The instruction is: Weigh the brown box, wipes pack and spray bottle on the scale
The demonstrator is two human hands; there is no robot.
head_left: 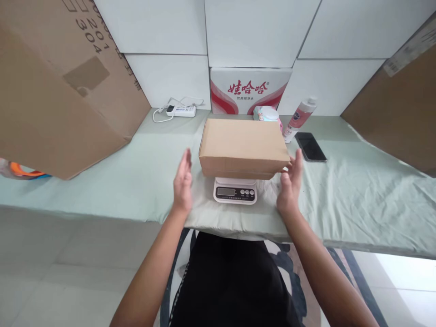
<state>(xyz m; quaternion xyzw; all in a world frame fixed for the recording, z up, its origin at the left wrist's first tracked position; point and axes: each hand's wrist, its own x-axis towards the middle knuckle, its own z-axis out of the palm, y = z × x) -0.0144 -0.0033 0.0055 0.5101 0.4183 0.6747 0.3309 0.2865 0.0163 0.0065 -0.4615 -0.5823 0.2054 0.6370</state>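
at far left, leaning over the table edge: large cardboard carton [57, 86], printed numbers on its face, with an orange and blue item [20, 171] partly hidden beneath it.

behind, against the white tiled wall: white power strip [181, 110] with a looped cord.

left of centre: left hand [182, 184], flat and released, fingers together, palm turned inward; just beside the left end of the box, apart from it, holding nothing.

centre: closed brown cardboard box [243, 144], resting flat on a small white kitchen scale [235, 190] whose display and buttons face the person. the box overhangs the scale on both sides. judged light to moderate in weight, stiff-walled and dry, not slippery, though the panels would dent under a hard squeeze. best taken by the two short ends, palms pressing inward, or from under the overhanging edges. scale stands on a pale green cloth [357, 200] covering the table.

behind the box: red and white printed carton [250, 90]; a round lidded tub [267, 113], mostly hidden.

right of centre: right hand [290, 186], likewise flat and released, fingertips very near the box's right front corner; contact cannot be told. the box sits squarely between both palms.

further right: pink and white bottle [299, 119] tilted, dark phone [310, 146] lying flat, another brown carton [398, 104] at the far edge.
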